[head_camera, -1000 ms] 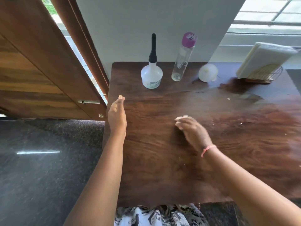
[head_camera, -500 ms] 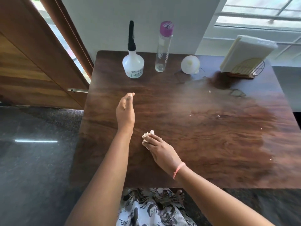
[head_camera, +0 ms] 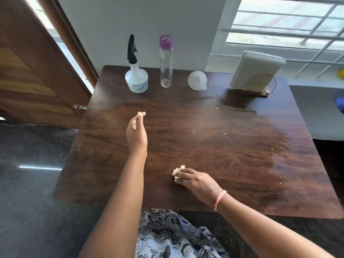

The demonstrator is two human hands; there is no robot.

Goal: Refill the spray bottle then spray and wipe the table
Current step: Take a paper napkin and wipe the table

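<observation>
A white spray bottle with a black trigger head stands at the back of the dark wooden table. A clear, nearly empty bottle with a purple cap stands right of it, then a white funnel. My right hand presses a crumpled white tissue flat on the table near the front edge. My left hand hovers over the table's left middle, edge-on, fingers loosely together, holding nothing. The right part of the table shines wet.
A wire holder with a stack of white napkins stands at the back right corner. Small white tissue crumbs lie scattered on the surface. A wooden door stands to the left, and a barred window is behind on the right.
My right hand has dragged the tissue back toward the front edge of the table. My left hand has moved from the left edge in over the table.
</observation>
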